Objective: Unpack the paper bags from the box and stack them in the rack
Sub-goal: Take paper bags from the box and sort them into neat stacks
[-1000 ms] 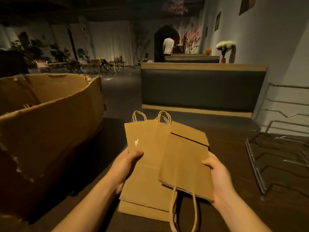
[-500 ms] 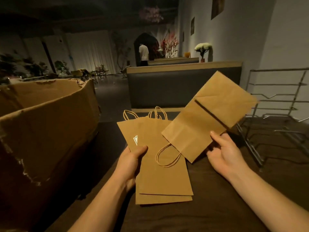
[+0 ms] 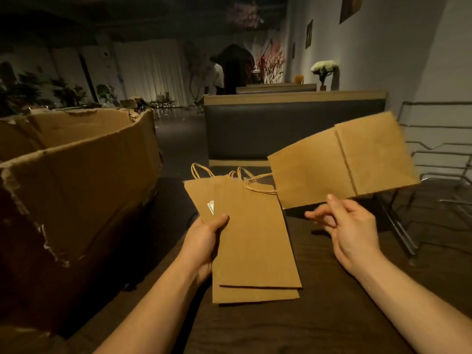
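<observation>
My left hand [image 3: 204, 241] is closed on a small pile of flat brown paper bags with twisted handles [image 3: 252, 238], thumb on top, so the pile stays together above the dark wooden table [image 3: 332, 315]. My right hand [image 3: 350, 226] pinches the lower edge of one single flat brown paper bag [image 3: 342, 159], lifted and turned sideways toward the grey metal wire rack [image 3: 439, 159] at the right, I think to slide it in. The torn open cardboard box [image 3: 76, 175] stands at the left.

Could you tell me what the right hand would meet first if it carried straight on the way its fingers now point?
Probably the single paper bag just above the right hand; whether they touch is unclear.
</observation>
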The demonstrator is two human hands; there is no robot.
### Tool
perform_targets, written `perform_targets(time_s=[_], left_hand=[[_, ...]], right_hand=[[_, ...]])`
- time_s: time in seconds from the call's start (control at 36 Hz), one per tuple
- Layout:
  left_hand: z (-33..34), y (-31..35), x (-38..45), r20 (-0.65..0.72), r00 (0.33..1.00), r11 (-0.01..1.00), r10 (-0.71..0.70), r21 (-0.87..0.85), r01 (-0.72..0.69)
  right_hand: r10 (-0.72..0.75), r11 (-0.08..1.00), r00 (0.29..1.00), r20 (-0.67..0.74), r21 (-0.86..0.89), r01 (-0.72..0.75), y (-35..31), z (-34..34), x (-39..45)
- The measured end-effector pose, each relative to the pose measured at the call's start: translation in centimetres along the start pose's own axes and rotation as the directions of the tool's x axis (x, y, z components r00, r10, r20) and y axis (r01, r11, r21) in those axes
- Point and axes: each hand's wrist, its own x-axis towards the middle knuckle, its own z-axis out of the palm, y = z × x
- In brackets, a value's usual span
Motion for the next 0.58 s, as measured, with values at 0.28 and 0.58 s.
perform_targets(time_s=[0.28,0.58], left_hand=[[0.3,0.4,-0.8,0.016,1.000,1.000,0.018,-0.011,-0.018],[0.3,-0.1,-0.4,0.036,0.999,1.000,0.005,-0.023,-0.004]], right_hand=[[0.191,0.979,0.975,0.112,0.051,-0.198,-0.9,0.4,-0.4],[0.210,0.962,0.977,0.022,-0.184,-0.203,-0.6,-0.1,0.2]])
